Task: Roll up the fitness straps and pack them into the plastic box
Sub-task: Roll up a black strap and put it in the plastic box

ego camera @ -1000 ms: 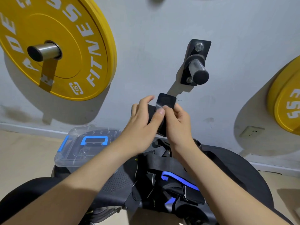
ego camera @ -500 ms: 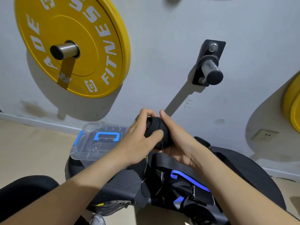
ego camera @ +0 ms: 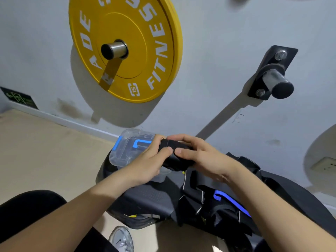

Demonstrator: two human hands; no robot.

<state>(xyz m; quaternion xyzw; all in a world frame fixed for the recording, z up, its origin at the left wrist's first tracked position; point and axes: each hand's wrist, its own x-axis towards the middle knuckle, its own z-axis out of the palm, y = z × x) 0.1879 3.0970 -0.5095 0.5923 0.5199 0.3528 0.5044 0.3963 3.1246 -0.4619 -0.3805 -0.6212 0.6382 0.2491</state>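
A black fitness strap [ego camera: 175, 157], rolled into a thick bundle, sits between both hands just above the bench. My left hand [ego camera: 147, 164] grips its left side with the thumb pressed on top. My right hand [ego camera: 201, 159] wraps over the right side, fingers curled along the far edge. The clear plastic box [ego camera: 125, 151] with blue latches and a blue handle lies closed on the bench, right behind my left hand. Several more black straps [ego camera: 214, 202], one with a blue part, lie in a loose heap on the bench below my right forearm.
The black padded bench [ego camera: 145, 199] carries the box and straps. A yellow weight plate [ego camera: 127, 48] hangs on a wall peg at upper left, and a bare black peg [ego camera: 276, 82] juts from the wall at upper right. Beige floor lies to the left, a shoe [ego camera: 121, 240] below.
Both hands have come down from chest height toward the bench with the strap, now a closed roll held level beside the box. The camera view has swung to the left.
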